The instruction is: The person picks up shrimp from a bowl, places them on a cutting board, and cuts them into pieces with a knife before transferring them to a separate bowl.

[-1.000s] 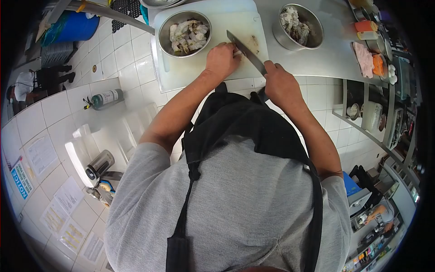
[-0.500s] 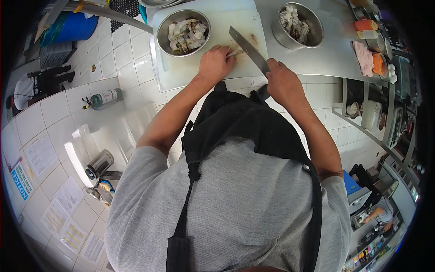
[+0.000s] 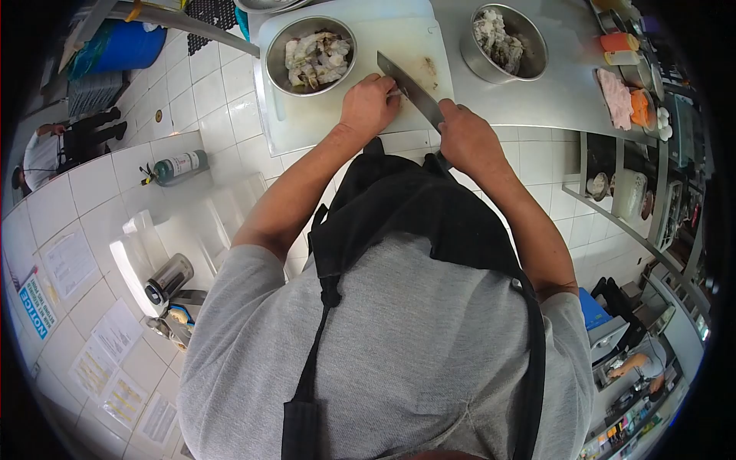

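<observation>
My right hand (image 3: 469, 138) is wrapped round the handle of a large knife (image 3: 414, 93), whose blade points up and left over the white cutting board (image 3: 307, 126). Close to the blade's left side, my left hand (image 3: 371, 106) has its fingers pressed on a small pale piece of shrimp (image 3: 395, 93), mostly hidden. A steel bowl (image 3: 287, 83) behind my left hand holds shrimp (image 3: 316, 60). Dark scraps (image 3: 429, 67) lie on the board right of the blade.
Right of the board, a second steel bowl (image 3: 477, 65) with shrimp stands on the steel counter (image 3: 567, 100). Pink and orange cloths (image 3: 616, 98) lie farther right. One person (image 3: 47, 153) is at far left, another (image 3: 648, 360) at lower right.
The knife and my right hand have moved left, close to my left hand. The shrimp piece shows less, and the scraps on the board look fewer. The person at far left has shifted.
</observation>
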A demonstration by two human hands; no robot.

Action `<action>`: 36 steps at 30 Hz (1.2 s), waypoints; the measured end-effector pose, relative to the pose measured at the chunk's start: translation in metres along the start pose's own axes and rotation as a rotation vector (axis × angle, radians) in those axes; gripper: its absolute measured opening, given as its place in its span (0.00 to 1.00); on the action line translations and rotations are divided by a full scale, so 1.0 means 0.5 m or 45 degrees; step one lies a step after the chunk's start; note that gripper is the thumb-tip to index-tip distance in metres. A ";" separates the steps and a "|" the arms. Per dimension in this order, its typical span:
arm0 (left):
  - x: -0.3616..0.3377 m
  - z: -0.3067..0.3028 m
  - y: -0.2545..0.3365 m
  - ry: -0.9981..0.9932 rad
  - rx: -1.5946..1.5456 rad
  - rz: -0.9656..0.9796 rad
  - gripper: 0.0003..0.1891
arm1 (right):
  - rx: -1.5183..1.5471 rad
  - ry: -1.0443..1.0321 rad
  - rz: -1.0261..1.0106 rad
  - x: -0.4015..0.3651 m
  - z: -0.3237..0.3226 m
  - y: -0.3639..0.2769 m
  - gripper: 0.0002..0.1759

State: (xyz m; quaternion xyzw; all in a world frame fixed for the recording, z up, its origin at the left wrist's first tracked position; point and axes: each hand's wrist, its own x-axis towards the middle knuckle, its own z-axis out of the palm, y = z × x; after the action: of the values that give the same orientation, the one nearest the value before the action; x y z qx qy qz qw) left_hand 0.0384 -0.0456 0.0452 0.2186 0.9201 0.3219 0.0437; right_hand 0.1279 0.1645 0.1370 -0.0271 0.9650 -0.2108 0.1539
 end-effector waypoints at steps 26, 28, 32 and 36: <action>-0.013 -0.021 -0.026 -0.016 -0.098 -0.077 0.11 | 0.102 0.022 0.050 0.003 -0.016 -0.038 0.11; -0.008 -0.017 -0.027 -0.022 -0.091 -0.075 0.11 | 0.076 -0.023 0.034 0.003 -0.014 -0.036 0.11; -0.006 -0.011 -0.030 -0.034 -0.055 -0.073 0.11 | 0.065 -0.067 0.032 0.014 0.012 -0.028 0.11; -0.006 -0.020 -0.024 -0.083 -0.069 -0.094 0.11 | 0.090 -0.047 0.030 0.034 0.023 -0.024 0.12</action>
State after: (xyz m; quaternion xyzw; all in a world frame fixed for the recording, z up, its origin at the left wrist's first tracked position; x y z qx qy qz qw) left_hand 0.0344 -0.0610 0.0455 0.1936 0.9166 0.3377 0.0914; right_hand 0.1152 0.1468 0.1272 -0.0143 0.9541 -0.2426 0.1751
